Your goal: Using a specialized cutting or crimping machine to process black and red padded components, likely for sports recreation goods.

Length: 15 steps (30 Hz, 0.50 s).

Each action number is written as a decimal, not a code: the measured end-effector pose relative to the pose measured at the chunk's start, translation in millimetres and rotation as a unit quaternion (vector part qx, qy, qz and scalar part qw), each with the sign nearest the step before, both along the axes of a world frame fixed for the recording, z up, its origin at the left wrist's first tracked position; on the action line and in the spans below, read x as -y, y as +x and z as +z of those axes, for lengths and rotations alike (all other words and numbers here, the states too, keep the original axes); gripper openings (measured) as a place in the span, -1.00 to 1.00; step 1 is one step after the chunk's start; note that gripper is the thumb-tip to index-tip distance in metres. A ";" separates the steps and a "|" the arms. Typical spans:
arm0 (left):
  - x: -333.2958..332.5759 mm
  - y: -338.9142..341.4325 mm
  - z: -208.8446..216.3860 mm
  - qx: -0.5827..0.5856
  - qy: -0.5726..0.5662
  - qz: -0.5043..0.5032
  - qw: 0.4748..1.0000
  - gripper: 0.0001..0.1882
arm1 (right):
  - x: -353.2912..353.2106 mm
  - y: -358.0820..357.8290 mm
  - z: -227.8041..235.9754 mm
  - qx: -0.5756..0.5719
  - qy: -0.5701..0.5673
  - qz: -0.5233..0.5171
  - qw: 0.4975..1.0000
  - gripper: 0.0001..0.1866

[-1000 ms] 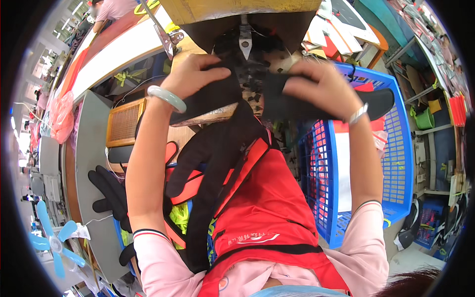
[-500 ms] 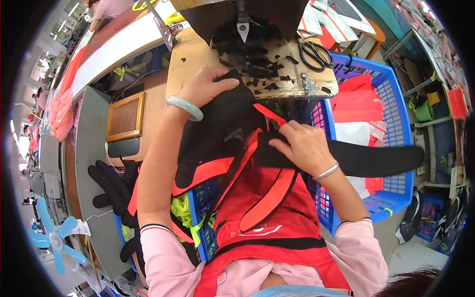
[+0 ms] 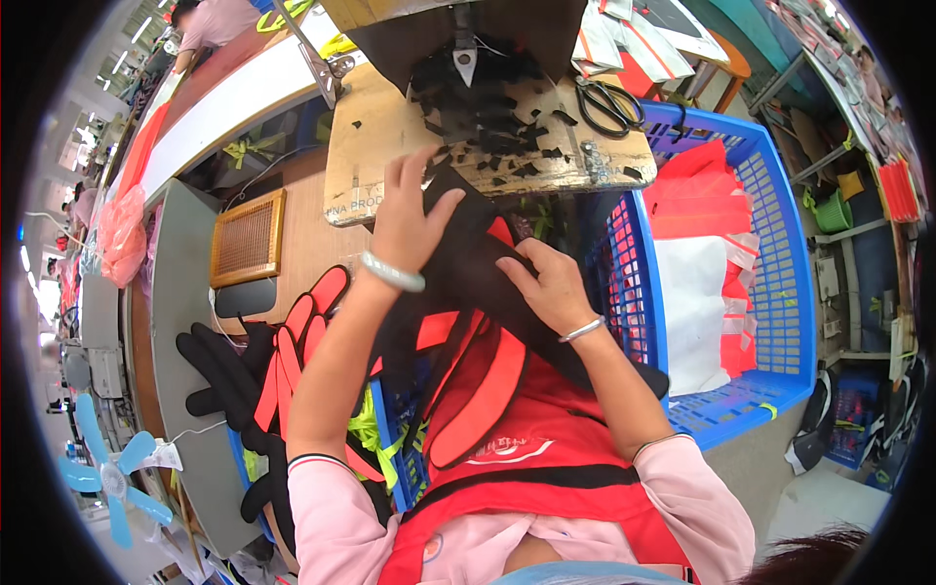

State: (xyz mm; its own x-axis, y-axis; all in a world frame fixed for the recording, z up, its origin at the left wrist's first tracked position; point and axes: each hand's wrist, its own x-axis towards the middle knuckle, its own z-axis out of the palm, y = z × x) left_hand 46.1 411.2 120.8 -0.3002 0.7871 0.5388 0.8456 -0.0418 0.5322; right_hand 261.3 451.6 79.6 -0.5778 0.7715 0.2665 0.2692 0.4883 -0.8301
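My left hand [image 3: 414, 210] rests against a black padded fabric piece [image 3: 463, 244] at the near edge of the sewing machine's worktable [image 3: 366, 136]. Its fingers are stretched out and the thumb stands apart, with a corner of the fabric between them. My right hand [image 3: 554, 290] is closed on the same dark fabric, thumb and forefinger pressed together. One end of the black piece runs down under my right wrist. Bright coral strips with black edging [image 3: 487, 400] hang over my red apron [image 3: 546, 414]. Where the black layers overlap, I cannot separate them.
Black scraps surround the sewing machine [image 3: 466, 68]. Black-handled scissors [image 3: 609, 107] lie at the table's right. A blue plastic basket [image 3: 790, 292] holds coral and white pieces. More black and coral strips [image 3: 283, 370] lie at left, near a blue fan [image 3: 114, 478]. A person [image 3: 214, 21] sits far left.
My left hand has risen off the fabric with fingers lifting. My right hand has moved left and down, swinging the long black end from the basket toward my lap.
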 end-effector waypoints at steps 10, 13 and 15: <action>46.1 25.5 14.1 -0.024 -0.164 -0.187 0.968 0.01 | -46.8 30.0 72.9 0.104 0.161 0.225 0.955 -0.76; 48.8 25.9 9.4 0.056 -0.104 -0.206 0.971 -0.32 | -60.8 25.2 95.7 0.177 0.238 0.296 0.908 -0.76; 47.7 21.5 25.1 0.094 -0.163 -0.183 0.965 -0.41 | -82.8 24.9 110.5 0.214 0.262 0.338 0.878 -0.76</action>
